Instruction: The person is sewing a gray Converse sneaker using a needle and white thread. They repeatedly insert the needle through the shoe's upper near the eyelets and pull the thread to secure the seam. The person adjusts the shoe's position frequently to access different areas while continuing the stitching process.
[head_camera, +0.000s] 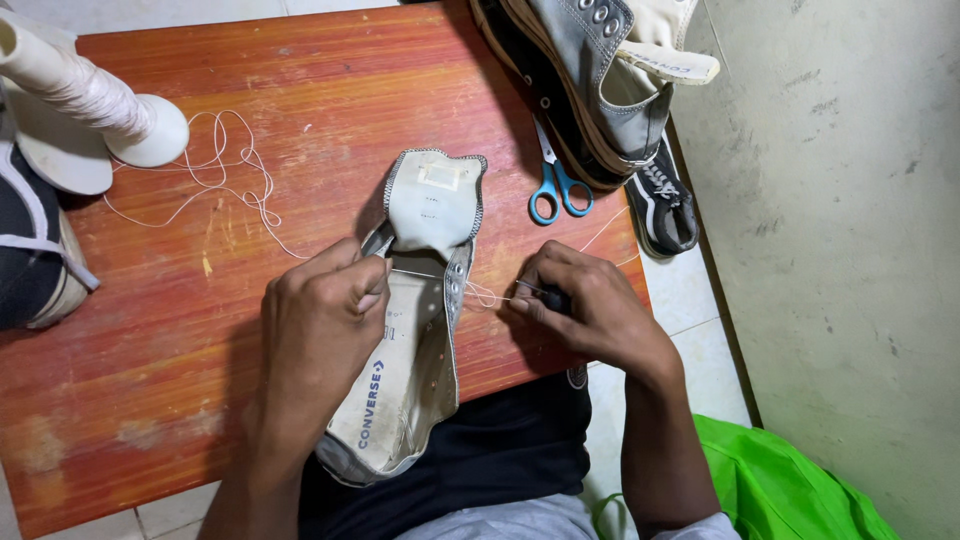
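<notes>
Grey canvas shoe (405, 385) lying sole-down and open at the bench (150, 340) edge, heel end hanging over the lap, tongue (435, 200) folded up and away from both hands. Held between the two hands — left hand (320, 325) clenched over the near side wall and collar, fingers curled into the opening; right hand (590, 305) just beside the eyelet edge, pinched shut on a small dark-handled tool (550, 297) with a thin metal tip pointing toward the shoe. White thread (485, 293) stretched from the shoe's eyelet side to the right hand's fingertips, looped a little between them.

Beyond the right hand, up and slightly inward, blue-handled scissors (555, 185) flat on the bench, blades pointing away. Further out from the same hand, a stack of other shoes (590, 90) — grey high-top over darker ones — leaning over the bench's far corner, one black sole (660, 205) sticking off the edge.

Beyond the left hand, loose white thread (225, 165) trailing in curls across the red wood toward a white cone spool (90, 95) lying on its side at the far outer corner. Outward of the left forearm, another dark shoe with white trim (35, 245) at the bench's edge.

Below the right elbow, bright green bag (780, 490) on the tiled floor, beside a plain wall (850, 200).
</notes>
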